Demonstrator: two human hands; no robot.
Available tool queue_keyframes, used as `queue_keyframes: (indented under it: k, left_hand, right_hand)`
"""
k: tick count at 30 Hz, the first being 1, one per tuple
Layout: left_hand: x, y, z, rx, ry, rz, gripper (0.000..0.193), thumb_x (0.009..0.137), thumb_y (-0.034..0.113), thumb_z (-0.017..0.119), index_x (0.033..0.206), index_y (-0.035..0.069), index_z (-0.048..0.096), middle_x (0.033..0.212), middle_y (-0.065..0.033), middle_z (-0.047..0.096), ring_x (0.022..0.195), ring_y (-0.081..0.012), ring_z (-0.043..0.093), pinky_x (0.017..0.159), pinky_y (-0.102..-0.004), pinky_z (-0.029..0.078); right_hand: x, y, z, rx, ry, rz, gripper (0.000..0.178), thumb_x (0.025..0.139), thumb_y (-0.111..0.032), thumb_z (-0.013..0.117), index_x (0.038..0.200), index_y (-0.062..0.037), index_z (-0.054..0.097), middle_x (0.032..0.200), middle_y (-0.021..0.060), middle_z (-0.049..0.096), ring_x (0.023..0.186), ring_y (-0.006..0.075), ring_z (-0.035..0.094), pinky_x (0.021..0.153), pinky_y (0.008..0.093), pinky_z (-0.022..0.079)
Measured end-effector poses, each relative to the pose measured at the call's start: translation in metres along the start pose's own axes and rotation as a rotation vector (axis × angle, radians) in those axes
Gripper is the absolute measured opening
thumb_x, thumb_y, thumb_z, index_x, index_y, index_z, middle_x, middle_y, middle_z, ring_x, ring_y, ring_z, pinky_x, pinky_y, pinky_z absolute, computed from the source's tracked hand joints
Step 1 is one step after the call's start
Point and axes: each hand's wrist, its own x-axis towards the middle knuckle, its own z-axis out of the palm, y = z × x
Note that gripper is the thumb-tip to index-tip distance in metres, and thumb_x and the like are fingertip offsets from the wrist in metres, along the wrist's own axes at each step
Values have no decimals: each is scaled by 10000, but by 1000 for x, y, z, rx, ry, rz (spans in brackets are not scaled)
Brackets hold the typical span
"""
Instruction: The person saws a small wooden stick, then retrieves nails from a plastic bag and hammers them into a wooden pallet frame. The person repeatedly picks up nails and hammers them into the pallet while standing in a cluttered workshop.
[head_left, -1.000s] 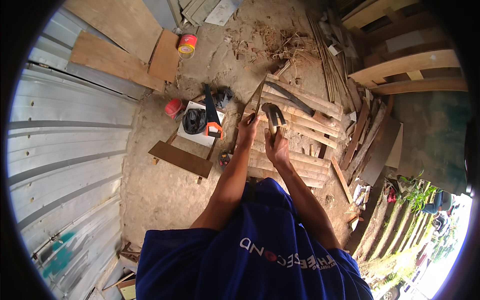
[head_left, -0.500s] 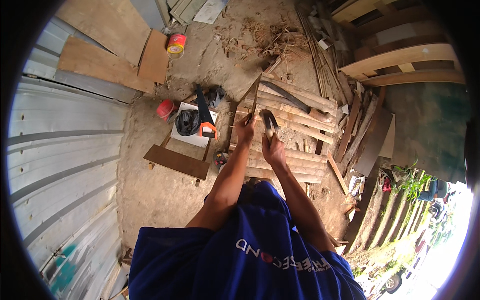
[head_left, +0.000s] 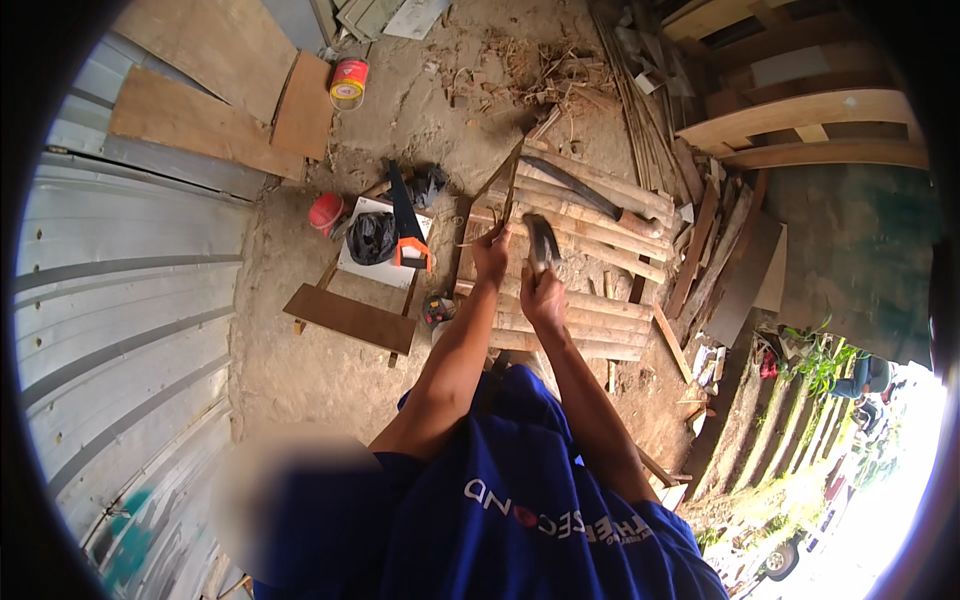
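My left hand [head_left: 490, 255] is closed around the lower end of a thin dark strip [head_left: 513, 185], which looks like wood or bamboo and points away from me. Close by on the right, my right hand [head_left: 543, 298] grips the handle of a short knife with a broad, curved blade [head_left: 541, 238]. The blade stands beside the strip; whether they touch I cannot tell. Both hands are over a low bench of bamboo slats [head_left: 600, 322]. Across its far slats lies a long machete [head_left: 580, 190] with a wooden handle.
A handsaw [head_left: 405, 215] with an orange handle and a black plastic bag [head_left: 372, 238] rest on a small white-topped stand at left. Beside it are a red bucket [head_left: 326, 213] and a brown plank [head_left: 350, 318]. A paint can [head_left: 349, 84] stands farther off. Lumber [head_left: 725, 230] crowds the right.
The knife blade has shifted slightly up and away from me, and the strip shows more clearly above my left hand. Both hands keep their grip.
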Motion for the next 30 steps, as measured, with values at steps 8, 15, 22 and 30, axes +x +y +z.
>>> queue_keyframes:
  k: [8,15,22,30]
  left_hand:
    - [0,-6,-2,131,7,31,375,937,280,649,1154,-25,683,782,-38,672,711,-87,527,634,-292,435]
    - [1,-6,2,83,20,35,393,945,262,627,1205,-32,649,849,-86,705,768,-100,563,692,-290,456]
    - [1,-3,2,108,27,67,415,939,292,618,1188,-38,655,848,-105,712,777,-110,568,706,-303,461]
    - [-2,-6,1,115,20,127,317,952,244,609,1049,-42,705,642,21,528,626,-64,410,542,-286,354]
  right_hand:
    - [3,-2,1,-130,-152,163,305,941,-263,607,942,38,562,648,284,600,654,479,624,506,510,459]
    - [6,0,4,-69,-109,118,314,952,-263,612,836,13,518,657,267,598,584,457,616,482,490,453]
    - [2,1,4,-89,-95,149,335,949,-282,592,1045,39,578,673,304,602,686,492,624,529,518,485]
    - [5,2,2,-50,43,13,293,959,-243,605,820,3,525,562,234,539,486,417,573,437,452,405]
